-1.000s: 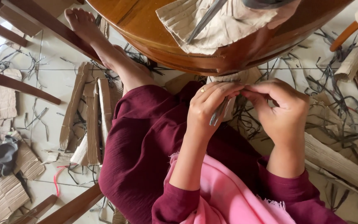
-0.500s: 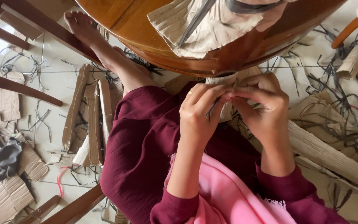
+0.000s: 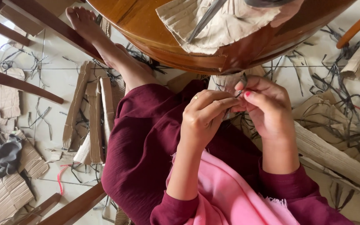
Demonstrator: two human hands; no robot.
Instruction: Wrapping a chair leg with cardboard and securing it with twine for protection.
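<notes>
A thin dark strip [image 3: 239, 92] is pinched between the fingertips of both hands, just under the edge of the round wooden table [image 3: 146, 29] and above the lap. The strip is small and mostly hidden by the fingers, so its full shape cannot be told. The left hand [image 3: 203, 118] is closed tight on it, with the thumb and first finger pressed together; a gold ring [image 3: 195, 97] is worn on one finger. The right hand [image 3: 267, 108] is closed on the same strip from the other side, and a red nail is seen at the fingertip. The two hands are touching.

A piece of pale ribbed cardboard [image 3: 226, 81] is seen just behind the fingers. Dark red clothes [image 3: 146, 137] are worn, and a pink cloth [image 3: 226, 196] is laid over the lap. A folded cardboard piece [image 3: 213, 29] is resting on the table. Cardboard strips [image 3: 92, 121] and thin dark scraps [image 3: 342, 104] are scattered on the floor. A grey glove [image 3: 3, 156] is lying at the far left. A bare foot [image 3: 84, 21] is set beside a chair leg.
</notes>
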